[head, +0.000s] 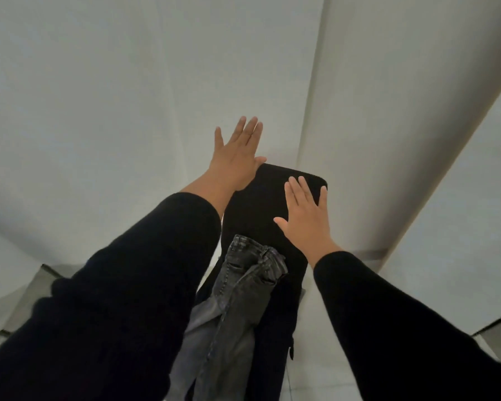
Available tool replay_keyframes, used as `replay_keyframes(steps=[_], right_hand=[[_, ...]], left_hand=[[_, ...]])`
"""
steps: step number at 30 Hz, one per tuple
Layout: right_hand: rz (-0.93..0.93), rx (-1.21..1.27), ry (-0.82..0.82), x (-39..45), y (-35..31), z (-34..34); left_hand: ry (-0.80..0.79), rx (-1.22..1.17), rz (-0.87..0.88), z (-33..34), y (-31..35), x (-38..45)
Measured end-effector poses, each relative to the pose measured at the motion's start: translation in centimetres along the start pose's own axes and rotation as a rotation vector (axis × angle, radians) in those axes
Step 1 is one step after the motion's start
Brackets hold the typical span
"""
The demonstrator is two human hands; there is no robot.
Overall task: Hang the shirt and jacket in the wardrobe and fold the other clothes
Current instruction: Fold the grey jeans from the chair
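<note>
**Folding step under way on the black garment**

Folding appears to be the step in hand, not hanging. A flat, black, rectangular folded piece of cloth (268,206) lies at the centre of a pale white surface (104,117), its far corners rounded and its top smooth. The person's right hand (304,212), fingers straight and spread, rests flat on its right half. The left hand (237,151), also flat with straight fingers, lies at about eleven o'clock from the right, its heel touching the cloth's far-left corner and its fingers on the bare surface beyond. Neither hand grips anything.

At six o'clock from the black cloth, a pair of faded dark-grey denim jeans (237,287) lies crumpled and unfolded, waistband toward the black piece and overlapping its near edge, legs trailing toward the person.

The next move likely calls for pressing the black fold flat or sliding it aside, then spreading the jeans. No wardrobe, shirt or jacket can be identified for certain.
</note>
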State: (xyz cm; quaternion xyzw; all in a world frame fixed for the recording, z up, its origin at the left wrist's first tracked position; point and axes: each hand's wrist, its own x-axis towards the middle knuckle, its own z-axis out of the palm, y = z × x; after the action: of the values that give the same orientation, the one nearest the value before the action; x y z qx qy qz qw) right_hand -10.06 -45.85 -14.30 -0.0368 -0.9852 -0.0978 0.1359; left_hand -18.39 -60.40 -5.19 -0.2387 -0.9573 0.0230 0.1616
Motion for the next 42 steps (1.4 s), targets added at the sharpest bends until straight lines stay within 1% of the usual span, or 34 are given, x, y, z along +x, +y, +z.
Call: replay_keyframes(steps=[7,12,16,23,26,31,34,36,39,42], right_hand=[[0.046,0.021,-0.079,0.4,-3.7,3.4],[0.11,0.035,-0.184,1.3,-6.6,6.7],[0.157,0.048,-0.261,2.1,-8.9,11.1],[0.362,0.112,-0.444,4.1,-10.4,20.9],[0.451,0.165,-0.489,5.2,-10.8,25.0],[0.588,0.228,-0.505,5.5,-11.4,30.6],[0.684,0.297,-0.509,5.6,-12.0,32.8],[0.742,0.349,-0.489,5.7,-12.3,33.5],[0.819,0.474,-0.477,5.8,-12.3,34.1],[0.831,0.553,-0.443,5.3,-11.9,33.7]], left_hand=[[-0.131,-0.017,0.028,5.4,-2.4,-0.9],[-0.195,-0.029,0.093,10.3,-4.4,-0.5],[-0.264,-0.03,0.123,16.5,-5.6,-0.3],[-0.445,-0.118,0.103,28.0,-5.5,0.5],[-0.512,-0.127,0.032,32.5,-5.2,1.2],[-0.647,-0.23,-0.244,38.4,-4.3,1.6],[-0.719,-0.311,-0.329,41.1,-3.7,1.5],[-0.721,-0.372,-0.361,42.3,-3.5,1.4],[-0.67,-0.486,-0.39,43.3,-3.3,1.5],[-0.616,-0.565,-0.403,43.2,-3.5,1.3]])
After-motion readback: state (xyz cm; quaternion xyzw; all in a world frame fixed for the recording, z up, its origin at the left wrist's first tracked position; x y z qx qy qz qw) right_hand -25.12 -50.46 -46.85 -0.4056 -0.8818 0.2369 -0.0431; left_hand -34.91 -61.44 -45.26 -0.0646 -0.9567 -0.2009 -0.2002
